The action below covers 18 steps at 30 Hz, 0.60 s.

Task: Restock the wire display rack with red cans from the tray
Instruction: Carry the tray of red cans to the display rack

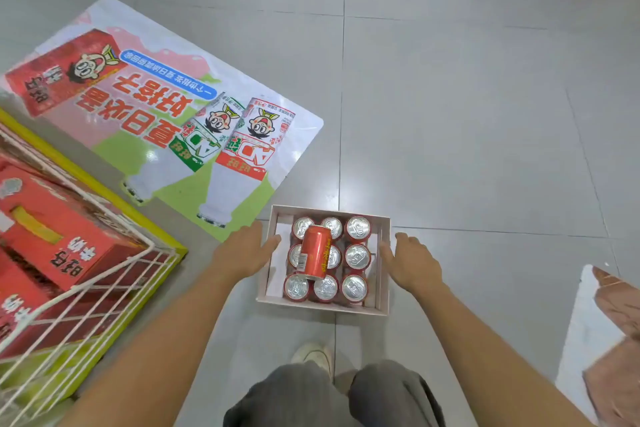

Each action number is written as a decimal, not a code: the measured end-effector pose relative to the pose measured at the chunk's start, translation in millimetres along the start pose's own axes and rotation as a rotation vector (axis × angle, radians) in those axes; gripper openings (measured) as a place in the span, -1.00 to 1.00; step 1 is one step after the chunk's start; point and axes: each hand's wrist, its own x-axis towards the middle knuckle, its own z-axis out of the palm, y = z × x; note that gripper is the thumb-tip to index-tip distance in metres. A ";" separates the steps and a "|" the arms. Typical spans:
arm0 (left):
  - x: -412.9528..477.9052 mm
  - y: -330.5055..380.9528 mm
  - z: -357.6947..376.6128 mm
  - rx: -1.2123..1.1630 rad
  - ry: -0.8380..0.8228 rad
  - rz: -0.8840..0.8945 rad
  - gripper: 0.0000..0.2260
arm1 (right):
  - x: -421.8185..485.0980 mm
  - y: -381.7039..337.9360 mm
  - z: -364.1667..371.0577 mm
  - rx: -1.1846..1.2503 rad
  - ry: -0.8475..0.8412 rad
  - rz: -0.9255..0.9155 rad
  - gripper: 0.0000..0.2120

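Observation:
A shallow cardboard tray sits on the grey floor in front of me. Several red cans with silver tops stand upright in it, and one more red can lies on its side on top of them. My left hand rests against the tray's left wall, fingers apart, thumb over the rim. At the tray's right wall is my right hand, also spread. Neither hand holds a can. The white wire display rack stands at the lower left, apart from both hands.
Red cartons fill the wire rack, which sits on a yellow base. A large printed floor poster lies behind the tray to the left. My knees and a shoe are just below the tray. A pink-brown bag lies at the right edge.

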 end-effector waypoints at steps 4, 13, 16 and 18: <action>39.5 -18.1 40.2 -0.149 0.070 -0.069 -0.47 | 34.0 12.1 50.7 0.191 0.017 0.090 -0.43; 86.1 -29.4 122.5 -0.846 0.258 -0.134 -0.69 | 75.7 29.0 135.9 0.777 0.224 0.170 -0.47; 83.2 -25.6 128.7 -0.931 0.302 -0.143 -0.73 | 75.2 33.7 145.6 0.869 0.256 0.162 -0.53; 77.5 -26.8 133.9 -0.966 0.316 -0.129 -0.73 | 66.1 39.0 153.3 0.908 0.246 0.153 -0.63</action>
